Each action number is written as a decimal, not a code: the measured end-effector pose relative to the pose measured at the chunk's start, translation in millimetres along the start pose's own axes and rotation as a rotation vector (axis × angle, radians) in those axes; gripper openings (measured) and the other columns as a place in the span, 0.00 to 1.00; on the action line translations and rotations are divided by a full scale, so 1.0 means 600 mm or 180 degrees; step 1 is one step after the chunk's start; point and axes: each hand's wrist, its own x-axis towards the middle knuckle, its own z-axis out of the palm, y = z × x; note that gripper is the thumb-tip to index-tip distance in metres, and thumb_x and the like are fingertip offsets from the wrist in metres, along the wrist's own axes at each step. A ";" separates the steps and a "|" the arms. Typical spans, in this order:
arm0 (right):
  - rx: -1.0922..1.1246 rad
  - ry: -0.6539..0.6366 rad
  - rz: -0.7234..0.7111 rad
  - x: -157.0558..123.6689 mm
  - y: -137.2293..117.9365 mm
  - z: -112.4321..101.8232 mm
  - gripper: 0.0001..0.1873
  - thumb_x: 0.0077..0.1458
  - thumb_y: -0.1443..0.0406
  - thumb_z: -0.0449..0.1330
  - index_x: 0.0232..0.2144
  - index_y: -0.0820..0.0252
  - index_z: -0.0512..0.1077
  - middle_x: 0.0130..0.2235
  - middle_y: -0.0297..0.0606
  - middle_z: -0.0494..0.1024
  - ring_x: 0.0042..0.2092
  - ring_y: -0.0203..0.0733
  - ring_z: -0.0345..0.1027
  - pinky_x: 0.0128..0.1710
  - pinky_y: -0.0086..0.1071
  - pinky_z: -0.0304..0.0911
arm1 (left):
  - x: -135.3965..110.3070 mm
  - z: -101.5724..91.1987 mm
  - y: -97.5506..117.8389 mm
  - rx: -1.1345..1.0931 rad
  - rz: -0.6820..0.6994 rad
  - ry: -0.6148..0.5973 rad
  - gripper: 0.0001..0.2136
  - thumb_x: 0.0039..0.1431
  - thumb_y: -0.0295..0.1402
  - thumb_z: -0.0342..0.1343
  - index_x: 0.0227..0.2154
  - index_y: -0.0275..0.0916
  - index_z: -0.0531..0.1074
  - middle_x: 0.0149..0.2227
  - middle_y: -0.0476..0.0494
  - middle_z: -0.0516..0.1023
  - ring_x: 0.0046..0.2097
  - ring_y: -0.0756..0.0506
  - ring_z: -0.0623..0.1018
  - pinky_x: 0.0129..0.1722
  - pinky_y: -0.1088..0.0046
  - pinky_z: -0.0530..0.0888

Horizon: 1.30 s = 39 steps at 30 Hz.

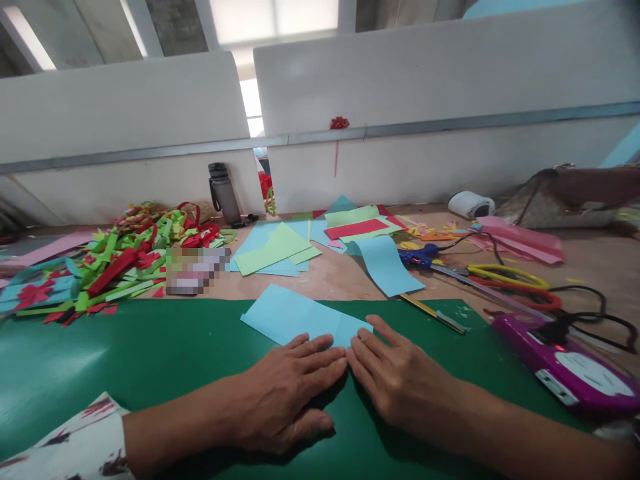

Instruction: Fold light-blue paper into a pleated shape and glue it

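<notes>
As hands (295,383) (395,373) press blue paper (300,315), mat (170,357) spreads past side edges.

Backlight: bright window (275,19).
Glare whitens the green mat (190,353) at left; shadow falls under my left hand (300,387); a pixelated patch (196,272) masks detail; edges stretch.

Facing us, two white panels, a left one (120,107) and a right one (425,87), stand behind the brown tabletop (330,281), with a narrow, brightly lit gap (251,107) between them and a grey strip (450,125) running across both. Above them we see glowing pale panes (275,17) and, at upper left, slanting bright bands (30,37) among dull grey surfaces (177,27). Nearer us, a smooth green covering (175,353) catches a whitish sheen on its left side.
</notes>
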 end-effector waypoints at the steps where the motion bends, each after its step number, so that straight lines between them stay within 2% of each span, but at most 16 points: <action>1: -0.0070 -0.0046 -0.0032 0.001 0.003 0.001 0.10 0.52 0.76 0.53 0.29 0.69 0.74 0.29 0.49 0.77 0.33 0.48 0.68 0.48 0.50 0.56 | 0.004 0.001 0.006 -0.0033 -0.0054 -0.0018 0.32 0.63 0.40 0.49 0.65 0.33 0.46 0.65 0.34 0.51 0.66 0.35 0.49 0.62 0.51 0.53; 5: -0.0237 -0.0305 -0.0097 -0.002 0.023 0.010 0.09 0.51 0.75 0.54 0.25 0.66 0.73 0.23 0.42 0.73 0.27 0.44 0.64 0.44 0.47 0.58 | 0.026 0.004 0.025 -0.0208 -0.0325 -0.0071 0.36 0.60 0.38 0.52 0.64 0.23 0.44 0.65 0.27 0.47 0.66 0.35 0.46 0.63 0.53 0.51; 7: -0.0300 -0.0405 -0.0040 -0.006 0.038 0.015 0.08 0.50 0.75 0.54 0.25 0.65 0.72 0.22 0.40 0.72 0.26 0.43 0.64 0.44 0.47 0.57 | 0.037 0.008 0.030 -0.0390 -0.0419 0.0039 0.37 0.59 0.35 0.53 0.64 0.24 0.43 0.66 0.27 0.45 0.66 0.36 0.46 0.63 0.53 0.51; 11: -0.0412 -0.0548 0.0171 -0.008 0.075 0.027 0.10 0.52 0.75 0.53 0.24 0.63 0.71 0.23 0.40 0.73 0.27 0.44 0.65 0.43 0.46 0.55 | 0.049 0.017 0.028 -0.0871 -0.0336 0.0610 0.36 0.56 0.31 0.54 0.65 0.31 0.45 0.66 0.32 0.45 0.66 0.38 0.48 0.63 0.55 0.54; 13: -0.0439 -0.0641 0.0267 -0.007 0.090 0.029 0.10 0.52 0.76 0.53 0.25 0.64 0.71 0.24 0.41 0.74 0.27 0.44 0.66 0.42 0.45 0.55 | 0.050 0.020 0.021 -0.1058 -0.0253 0.1003 0.33 0.57 0.30 0.53 0.64 0.32 0.49 0.66 0.33 0.49 0.66 0.39 0.50 0.63 0.54 0.54; 15: -0.0464 -0.0721 0.0350 -0.006 0.097 0.027 0.10 0.52 0.77 0.52 0.27 0.66 0.72 0.26 0.42 0.75 0.28 0.44 0.67 0.42 0.45 0.55 | 0.050 0.023 0.009 -0.1378 -0.0346 0.1371 0.29 0.59 0.29 0.50 0.63 0.34 0.53 0.64 0.34 0.54 0.64 0.39 0.56 0.62 0.52 0.56; 19: -0.0344 -0.0422 0.0235 0.000 0.070 0.009 0.11 0.54 0.76 0.51 0.33 0.69 0.73 0.28 0.43 0.75 0.30 0.45 0.67 0.44 0.45 0.54 | 0.055 0.031 -0.019 -0.2533 -0.0869 0.1816 0.24 0.58 0.23 0.46 0.59 0.35 0.60 0.60 0.36 0.64 0.59 0.40 0.67 0.58 0.52 0.64; 23: -0.0189 -0.0241 -0.0181 0.008 0.020 -0.001 0.11 0.53 0.76 0.51 0.34 0.71 0.74 0.28 0.47 0.76 0.30 0.47 0.67 0.44 0.49 0.55 | 0.066 0.033 -0.027 -0.3240 -0.1135 0.2017 0.21 0.56 0.20 0.46 0.53 0.32 0.66 0.55 0.36 0.70 0.56 0.41 0.70 0.58 0.54 0.64; 26: -0.0300 -0.0225 -0.0197 0.014 -0.001 0.007 0.10 0.50 0.77 0.52 0.31 0.72 0.74 0.28 0.50 0.77 0.29 0.48 0.67 0.38 0.47 0.58 | 0.074 0.032 -0.021 -0.3566 -0.1240 0.2150 0.19 0.55 0.20 0.48 0.51 0.31 0.67 0.52 0.37 0.72 0.54 0.42 0.72 0.57 0.58 0.66; 29: -0.0387 -0.0289 -0.0125 0.016 -0.003 0.018 0.09 0.49 0.78 0.53 0.27 0.70 0.73 0.26 0.50 0.76 0.26 0.47 0.66 0.31 0.42 0.58 | 0.081 0.030 -0.013 -0.3676 -0.1301 0.2206 0.18 0.55 0.21 0.49 0.50 0.29 0.68 0.50 0.36 0.74 0.53 0.42 0.73 0.55 0.60 0.68; 31: -0.0434 -0.0349 -0.0123 0.014 0.006 0.023 0.09 0.49 0.77 0.53 0.27 0.68 0.72 0.25 0.48 0.75 0.25 0.46 0.65 0.29 0.40 0.56 | 0.081 0.026 -0.009 -0.3582 -0.1288 0.2162 0.18 0.55 0.21 0.49 0.50 0.28 0.68 0.50 0.35 0.74 0.51 0.42 0.74 0.53 0.61 0.70; 33: -0.0464 -0.0361 -0.0102 0.009 0.021 0.027 0.09 0.50 0.78 0.52 0.27 0.68 0.71 0.24 0.46 0.74 0.24 0.44 0.65 0.28 0.39 0.56 | 0.074 0.019 -0.005 -0.3045 -0.1179 0.2141 0.17 0.56 0.24 0.50 0.50 0.30 0.68 0.50 0.36 0.74 0.50 0.42 0.74 0.52 0.60 0.70; 37: -0.0395 -0.0438 0.0098 -0.003 0.062 0.032 0.11 0.51 0.80 0.50 0.28 0.67 0.70 0.24 0.44 0.73 0.25 0.43 0.65 0.29 0.36 0.54 | 0.034 0.003 -0.007 -0.1056 -0.0491 0.2119 0.17 0.59 0.30 0.51 0.51 0.33 0.69 0.53 0.34 0.72 0.55 0.40 0.70 0.55 0.58 0.67; 39: -0.0357 -0.0551 0.0227 -0.008 0.080 0.030 0.12 0.51 0.81 0.50 0.28 0.67 0.70 0.24 0.43 0.73 0.26 0.43 0.65 0.28 0.35 0.53 | 0.008 0.001 -0.014 -0.0305 -0.0175 0.1916 0.19 0.60 0.34 0.53 0.52 0.33 0.67 0.54 0.32 0.70 0.56 0.39 0.69 0.54 0.57 0.67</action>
